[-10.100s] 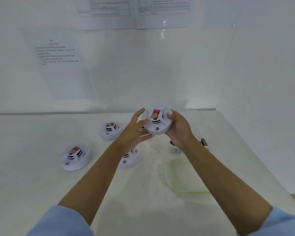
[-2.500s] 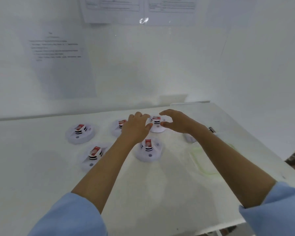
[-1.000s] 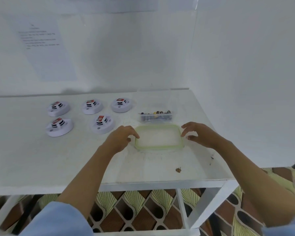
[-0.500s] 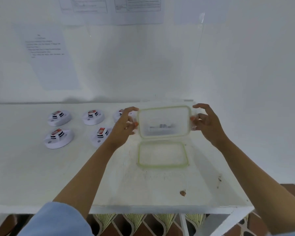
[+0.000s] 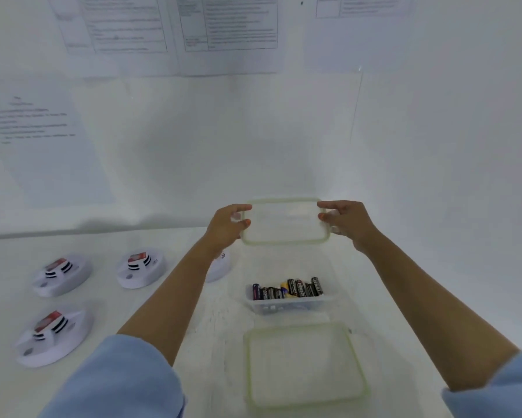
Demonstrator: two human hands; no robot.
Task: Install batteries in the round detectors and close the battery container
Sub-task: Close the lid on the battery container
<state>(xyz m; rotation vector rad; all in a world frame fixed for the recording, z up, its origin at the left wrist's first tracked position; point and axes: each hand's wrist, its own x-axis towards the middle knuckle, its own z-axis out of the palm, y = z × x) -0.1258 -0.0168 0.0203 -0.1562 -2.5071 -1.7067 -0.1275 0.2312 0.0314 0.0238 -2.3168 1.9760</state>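
Above the open battery container (image 5: pixel 290 300) on the surface (image 5: pixel 220 321), holds the green-rimmed lid (image 5: pixel 283 223) raised higher than a moment ago, pinched at its short ends by the fingers (image 5: pixel 242 208) of the left hand (image 5: pixel 226 226) and right hand (image 5: pixel 348 221), leaving apparently only to lower and snap it shut.
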